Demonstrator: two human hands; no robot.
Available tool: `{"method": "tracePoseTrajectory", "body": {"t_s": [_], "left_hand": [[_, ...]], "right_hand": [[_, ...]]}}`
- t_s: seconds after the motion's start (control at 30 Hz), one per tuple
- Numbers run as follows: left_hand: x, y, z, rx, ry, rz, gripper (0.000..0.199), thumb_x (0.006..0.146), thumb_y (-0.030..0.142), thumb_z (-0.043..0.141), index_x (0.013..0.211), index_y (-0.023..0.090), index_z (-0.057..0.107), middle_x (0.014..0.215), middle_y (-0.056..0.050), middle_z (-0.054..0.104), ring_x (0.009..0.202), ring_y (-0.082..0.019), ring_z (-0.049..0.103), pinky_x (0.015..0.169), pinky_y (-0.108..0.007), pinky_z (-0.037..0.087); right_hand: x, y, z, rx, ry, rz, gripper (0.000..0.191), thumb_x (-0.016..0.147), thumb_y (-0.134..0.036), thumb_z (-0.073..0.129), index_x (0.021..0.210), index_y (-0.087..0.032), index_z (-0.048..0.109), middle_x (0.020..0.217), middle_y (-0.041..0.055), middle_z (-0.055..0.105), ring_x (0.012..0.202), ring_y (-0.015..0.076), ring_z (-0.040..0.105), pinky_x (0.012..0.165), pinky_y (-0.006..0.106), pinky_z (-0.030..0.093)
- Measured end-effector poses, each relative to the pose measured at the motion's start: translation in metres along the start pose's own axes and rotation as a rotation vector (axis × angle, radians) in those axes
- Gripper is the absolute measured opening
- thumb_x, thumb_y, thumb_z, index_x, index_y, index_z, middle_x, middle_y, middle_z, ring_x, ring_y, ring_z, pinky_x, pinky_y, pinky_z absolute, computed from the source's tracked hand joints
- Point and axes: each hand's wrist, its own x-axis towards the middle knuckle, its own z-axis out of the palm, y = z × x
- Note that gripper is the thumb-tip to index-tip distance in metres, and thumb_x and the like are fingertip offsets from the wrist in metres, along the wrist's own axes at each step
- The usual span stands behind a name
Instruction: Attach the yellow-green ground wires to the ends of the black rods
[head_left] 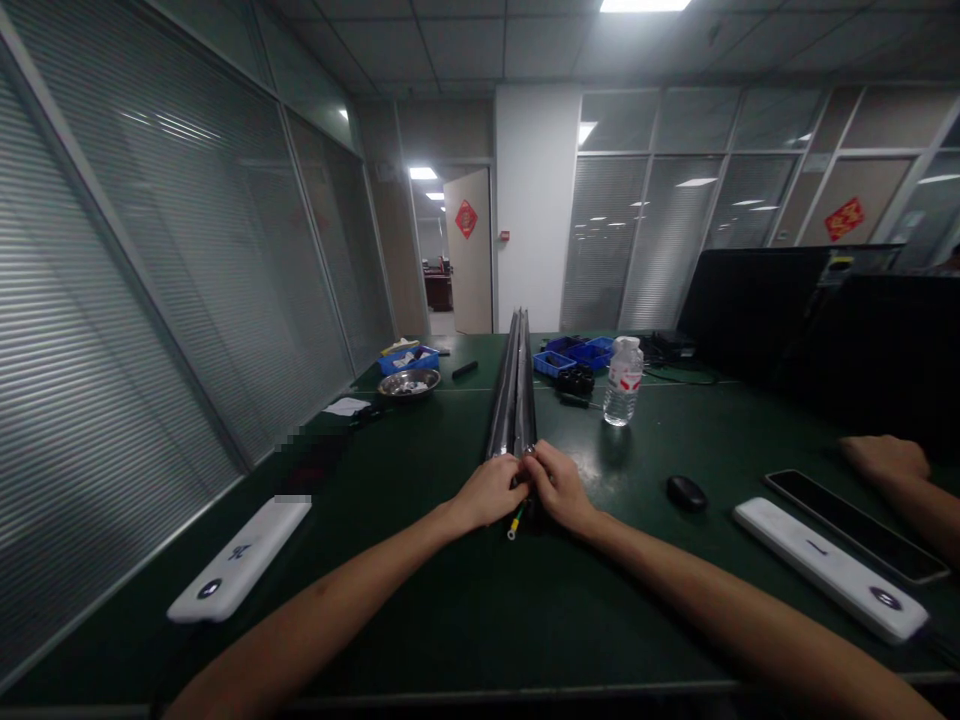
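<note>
A long dark metal profile (513, 390), apparently wrapped in shiny film, lies lengthwise on the green table, pointing away from me. At its near end, my left hand (493, 488) and my right hand (556, 485) meet with fingers curled and pinched together. Whatever small part sits between the fingertips is too hidden to name. Just below the hands, a short green-yellow wire with a ring terminal (513, 530) sticks out towards me. Both thumbs are close to the profile's end.
Left are a metal bowl (409, 385), a blue tray (409, 360) and a white device (240, 560). Right stand a water bottle (623, 382), blue bins (577, 353), a mouse (686, 493), a phone (855, 525) and another white device (829, 568). Another person's hand (886, 457) rests at far right.
</note>
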Motion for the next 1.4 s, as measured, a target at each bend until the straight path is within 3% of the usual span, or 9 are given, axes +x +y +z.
{"method": "tracePoseTrajectory", "body": {"t_s": [0.17,0.43,0.77,1.4], "left_hand": [[-0.0011,0.0026,-0.0026,-0.033,-0.007,-0.002,0.024,0.085,0.024,0.056,0.106,0.017,0.068,0.109,-0.008,0.067,0.095,-0.022,0.064,0.085,-0.03,0.049],[-0.0003,-0.0027,0.0013,-0.011,0.001,0.002,0.021,0.086,0.029,0.058,0.1,0.017,0.068,0.105,-0.007,0.066,0.092,-0.021,0.063,0.083,-0.029,0.05],[0.0002,-0.0026,0.0024,0.006,0.011,0.014,0.017,0.088,0.023,0.052,0.096,0.017,0.066,0.104,-0.007,0.067,0.092,-0.02,0.064,0.082,-0.028,0.049],[-0.0012,-0.0004,-0.0024,-0.022,-0.014,0.014,0.027,0.098,0.031,0.046,0.1,0.017,0.068,0.105,-0.007,0.068,0.095,-0.021,0.065,0.087,-0.03,0.048]], "right_hand": [[-0.0008,-0.0007,0.0002,-0.052,0.033,0.037,0.027,0.098,-0.03,0.049,0.074,-0.02,0.052,0.071,0.0,0.052,0.063,0.0139,0.051,0.059,0.026,0.038],[-0.0014,0.0044,0.0022,-0.082,0.128,0.118,0.03,0.094,-0.033,0.056,0.068,-0.02,0.049,0.061,-0.0031,0.048,0.055,0.0121,0.046,0.053,0.025,0.034],[0.0004,0.0019,0.0004,0.053,0.0,0.01,0.026,0.101,-0.028,0.046,0.077,-0.019,0.053,0.077,0.0009,0.053,0.07,0.0148,0.053,0.066,0.026,0.04],[0.0001,0.0001,0.0002,0.025,0.032,0.023,0.023,0.101,-0.028,0.046,0.082,-0.019,0.056,0.078,0.0008,0.053,0.071,0.0147,0.052,0.066,0.026,0.039]]}}
